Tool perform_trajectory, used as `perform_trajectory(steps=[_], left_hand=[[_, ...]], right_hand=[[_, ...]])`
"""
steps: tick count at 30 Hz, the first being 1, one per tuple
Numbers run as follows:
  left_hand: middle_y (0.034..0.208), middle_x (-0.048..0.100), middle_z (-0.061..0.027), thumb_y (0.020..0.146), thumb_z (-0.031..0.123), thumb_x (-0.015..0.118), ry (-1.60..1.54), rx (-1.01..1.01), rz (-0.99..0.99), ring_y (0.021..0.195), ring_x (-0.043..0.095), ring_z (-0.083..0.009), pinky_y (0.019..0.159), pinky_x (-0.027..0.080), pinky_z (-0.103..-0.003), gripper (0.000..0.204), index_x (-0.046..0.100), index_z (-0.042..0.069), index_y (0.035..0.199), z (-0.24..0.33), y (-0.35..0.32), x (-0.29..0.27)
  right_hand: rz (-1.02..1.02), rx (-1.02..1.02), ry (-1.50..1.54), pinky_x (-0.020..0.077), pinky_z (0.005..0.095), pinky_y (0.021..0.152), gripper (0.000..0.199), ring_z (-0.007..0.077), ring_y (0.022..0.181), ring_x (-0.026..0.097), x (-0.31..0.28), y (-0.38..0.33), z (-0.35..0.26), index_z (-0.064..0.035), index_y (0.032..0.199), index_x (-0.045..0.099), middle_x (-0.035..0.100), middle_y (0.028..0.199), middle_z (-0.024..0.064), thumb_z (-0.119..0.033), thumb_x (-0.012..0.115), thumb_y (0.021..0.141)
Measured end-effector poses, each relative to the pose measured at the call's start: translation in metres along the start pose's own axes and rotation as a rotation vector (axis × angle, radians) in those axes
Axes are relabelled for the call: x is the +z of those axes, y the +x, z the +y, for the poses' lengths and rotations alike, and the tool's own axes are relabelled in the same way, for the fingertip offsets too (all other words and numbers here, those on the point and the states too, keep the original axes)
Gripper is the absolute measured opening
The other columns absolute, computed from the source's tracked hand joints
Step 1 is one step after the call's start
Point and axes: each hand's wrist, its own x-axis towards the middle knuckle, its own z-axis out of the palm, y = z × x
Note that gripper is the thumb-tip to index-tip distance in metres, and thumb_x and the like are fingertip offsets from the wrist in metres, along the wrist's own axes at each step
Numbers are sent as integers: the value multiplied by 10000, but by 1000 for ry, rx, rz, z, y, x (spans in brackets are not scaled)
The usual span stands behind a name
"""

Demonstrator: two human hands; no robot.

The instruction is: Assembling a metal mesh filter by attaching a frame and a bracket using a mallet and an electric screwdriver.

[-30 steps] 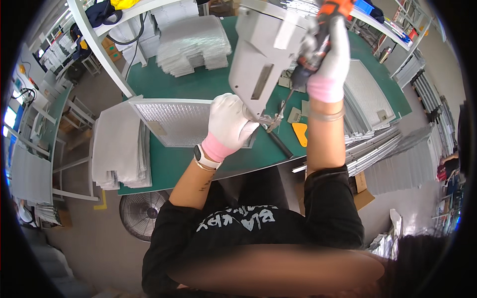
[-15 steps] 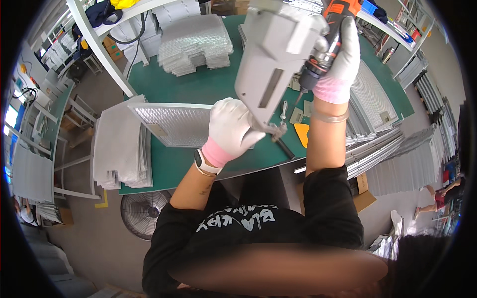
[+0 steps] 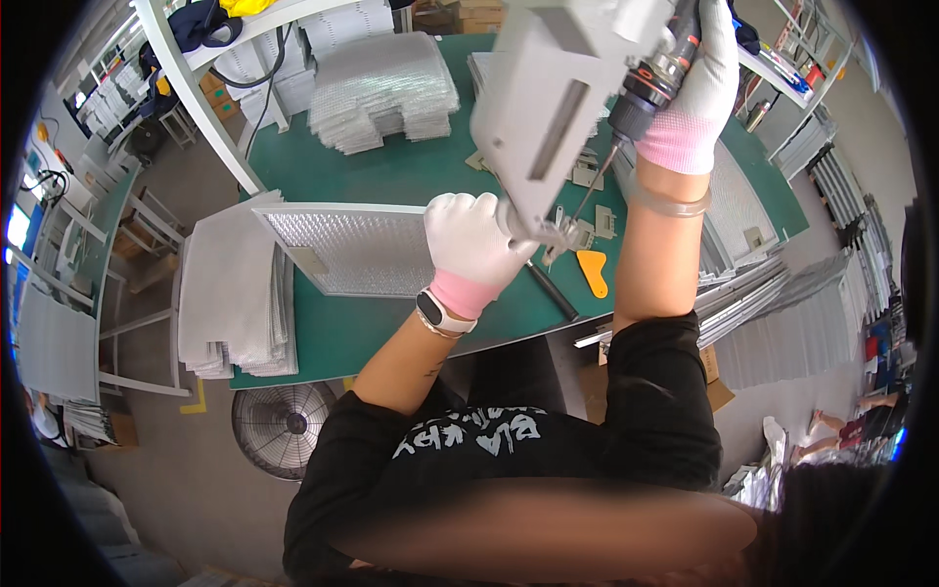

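My right hand (image 3: 706, 98), in a white glove with a pink cuff, is wrapped round a cordless drill (image 3: 653, 90) with a dark chuck. Its long thin bit (image 3: 597, 181) slants down toward the left, over small pale metal plates (image 3: 604, 221). My left hand (image 3: 477, 240), gloved likewise, is closed beside the metal tip of a large light-grey housing (image 3: 543, 108) that hangs in front of me. What those fingers hold is hidden. A framed silver mesh panel (image 3: 352, 249) leans just left of that hand, its right end hidden behind the glove.
On the green table (image 3: 391, 186) lie an orange-yellow scraper (image 3: 593, 274) and a black handle (image 3: 553, 292). Stacks of silver sheets (image 3: 381, 88) stand at the back and at the left (image 3: 235, 284). Metal strips (image 3: 743, 289) lie at the right. A floor fan (image 3: 284, 430) stands below left.
My right hand and the drill have shifted right and slightly upward. My left hand has moved right, closer to the housing's tip. The housing appears a little farther right.
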Motion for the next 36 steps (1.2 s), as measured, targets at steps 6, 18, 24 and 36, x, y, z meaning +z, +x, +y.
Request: perform_trajectory(steps=[6, 18, 24, 36], left_hand=[[485, 437, -56, 679, 374, 694, -42, -102, 15, 449, 446, -260, 501, 339, -383, 328, 508, 137, 549, -8, -7, 15], [557, 551, 32, 704, 236, 731, 120, 43, -30, 494, 514, -205, 498, 362, -362, 128, 631, 200, 633, -5, 0, 5], [697, 618, 3, 624, 196, 717, 127, 107, 109, 527, 516, -216, 542, 382, -373, 100, 679, 159, 709, -8, -5, 8], [612, 606, 35, 652, 208, 725, -3, 21, 44, 510, 538, -204, 549, 377, -363, 74, 680, 162, 690, -4, -3, 6]], right_hand=[[422, -123, -332, 499, 214, 518, 309, 110, 618, 612, 5, 11, 10, -53, 1141, 581, 663, 864, 35, -290, 604, 944], [550, -142, -415, 445, 204, 459, 298, 94, 539, 556, 17, 18, 22, -96, 1137, 605, 615, 746, 5, -321, 611, 943], [638, -63, -580, 429, 220, 480, 237, 107, 546, 546, 12, 28, 36, -111, 1012, 555, 588, 721, 14, -343, 580, 966], [260, 159, -610, 402, 211, 476, 399, 109, 541, 509, 12, -6, 65, -35, 912, 542, 541, 712, 45, -430, 594, 931]])
